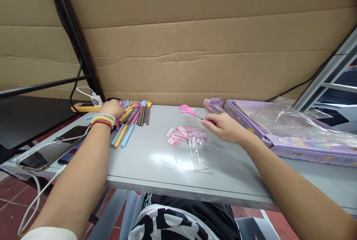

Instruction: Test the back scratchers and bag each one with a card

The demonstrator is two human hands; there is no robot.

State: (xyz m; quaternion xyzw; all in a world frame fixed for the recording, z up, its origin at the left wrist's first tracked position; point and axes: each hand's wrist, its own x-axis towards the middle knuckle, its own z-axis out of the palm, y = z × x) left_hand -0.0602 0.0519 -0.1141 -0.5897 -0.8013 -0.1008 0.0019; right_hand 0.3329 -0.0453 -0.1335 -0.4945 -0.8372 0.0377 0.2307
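My right hand point(219, 126) is closed round the handle of a pink back scratcher point(188, 110), whose hand-shaped head points left above the table. On the left, my left hand point(114, 108) is over a pile of back scratchers point(126, 123) with yellow, blue and pink handles. Most of its fingers are hidden behind the hand, so I cannot tell if they grip one. Beside the pile lie several back scratchers with brown-grey shafts point(144, 113) and blue or yellow heads. Below my right hand are pink printed cards point(182, 134) and clear plastic wrappers point(199, 152).
An open purple box point(295, 149) with clear plastic in it stands at the right. More pink and purple cards point(213, 103) lie at the back. A phone point(52, 151) with a white cable is at the left edge. Cardboard point(195, 46) walls off the back.
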